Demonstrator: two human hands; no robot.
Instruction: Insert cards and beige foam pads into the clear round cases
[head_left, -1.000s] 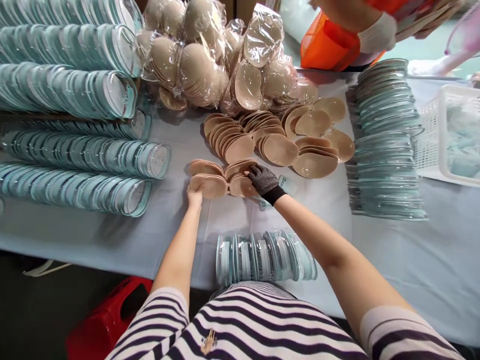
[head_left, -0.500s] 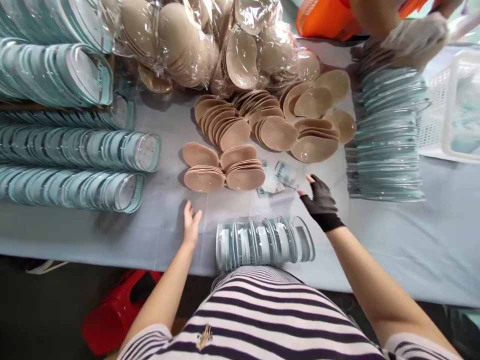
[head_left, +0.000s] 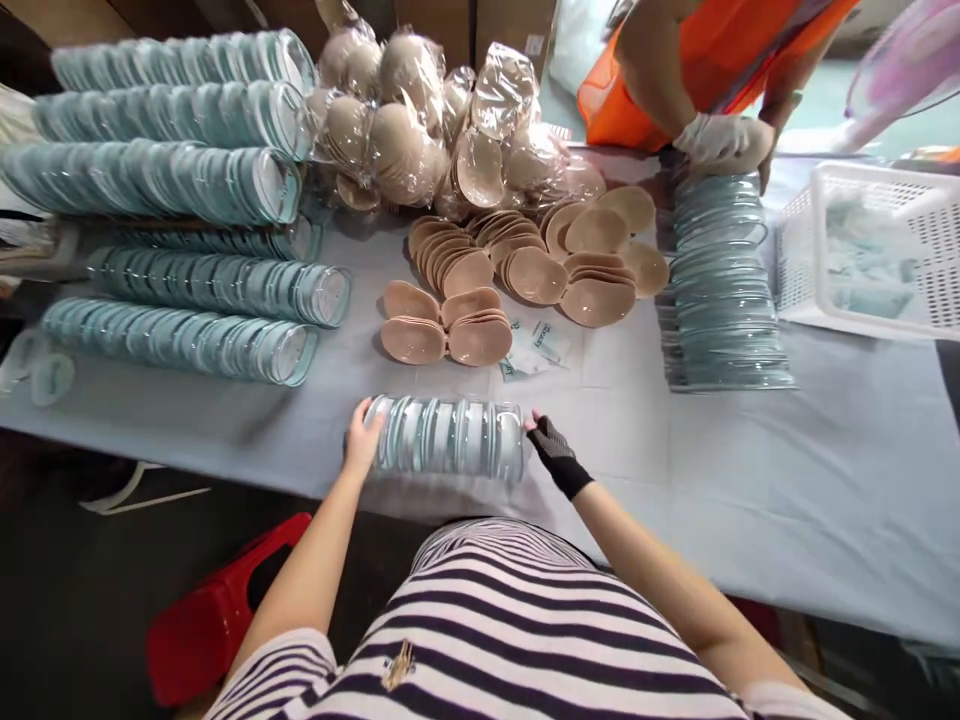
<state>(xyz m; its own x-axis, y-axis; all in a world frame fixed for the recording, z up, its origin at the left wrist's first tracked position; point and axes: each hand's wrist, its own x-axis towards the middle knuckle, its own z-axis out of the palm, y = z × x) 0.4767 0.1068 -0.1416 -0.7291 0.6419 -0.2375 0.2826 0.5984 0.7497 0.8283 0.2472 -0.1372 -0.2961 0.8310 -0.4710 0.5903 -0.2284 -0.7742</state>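
Clasps already lined-up cases in left hand, with right hand, of unclear grip, at opposite end; apparently has loose cups remaining.

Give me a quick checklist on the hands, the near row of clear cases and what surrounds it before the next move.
1. Left hand at the near row of clear cases: ok, it touches the row's left end.
2. Right hand, gloved, touching the right end: cannot tell; it is very close.
3. Row lined up: ok, cases sit side by side.
4. Beige cups apart from the row: ok, tablecloth shows between.
5. Printed packets apart from the row: ok, they lie beside the cups.
6. Co-worker's gloved hand away from the row: ok, it is at the right-hand stack.
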